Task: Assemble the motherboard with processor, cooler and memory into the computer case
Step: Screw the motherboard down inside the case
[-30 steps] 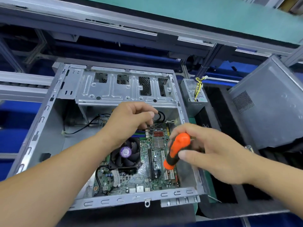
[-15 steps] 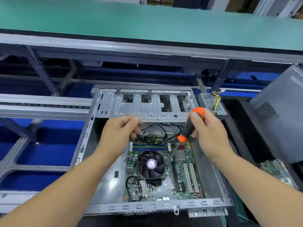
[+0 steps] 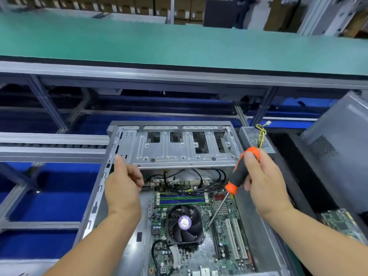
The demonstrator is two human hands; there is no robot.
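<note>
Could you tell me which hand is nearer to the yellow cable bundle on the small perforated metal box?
Right. The right hand, gripping the orange-and-black screwdriver, sits just below the yellow cable bundle; the left hand is far across the case.

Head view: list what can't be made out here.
- Left hand: fingers curl away; whether they pinch anything is hidden.
- Screwdriver tip: too small beside the cooler fan; contact with a screw unclear.
- Motherboard: near edge cut off by the frame's bottom.
- Fan label: blurred, unreadable.
</note>
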